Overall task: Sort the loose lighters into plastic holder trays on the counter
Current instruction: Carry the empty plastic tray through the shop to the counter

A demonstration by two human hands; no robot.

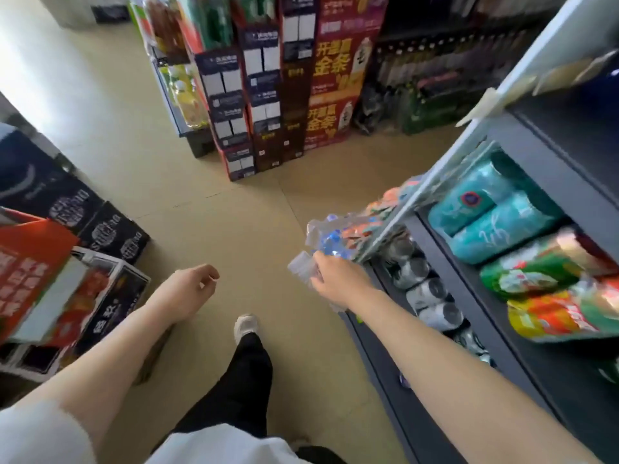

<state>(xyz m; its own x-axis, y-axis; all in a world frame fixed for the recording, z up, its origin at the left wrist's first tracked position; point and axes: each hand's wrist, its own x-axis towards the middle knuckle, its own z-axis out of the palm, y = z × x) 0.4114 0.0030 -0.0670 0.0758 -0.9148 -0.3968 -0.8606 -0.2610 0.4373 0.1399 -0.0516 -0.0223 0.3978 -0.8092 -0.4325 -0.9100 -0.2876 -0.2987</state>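
Fetching step, likely: right hand (330, 279), centre-right of frame, fingers curled around clear plastic holder trays (303, 264) with blurred coloured lighters (335, 239) beyond. Left hand (187, 289) loosely curled, empty. No counter visible; next, carrying there.

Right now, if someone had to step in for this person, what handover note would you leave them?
Right hand: its grip is closed on a clear plastic holder tray with blurred blue and orange items, possibly lighters, held out beside the dark grey shop shelf.
Left hand: holds nothing, fingers loosely curled, hanging over the beige floor.
The person is walking down a shop aisle; one white shoe is stepping forward. No counter is in view.
Done: a tray is in hand. No sorting can be confirmed.
Left: reach the counter, set the tray down and sort the loose lighters into trays.
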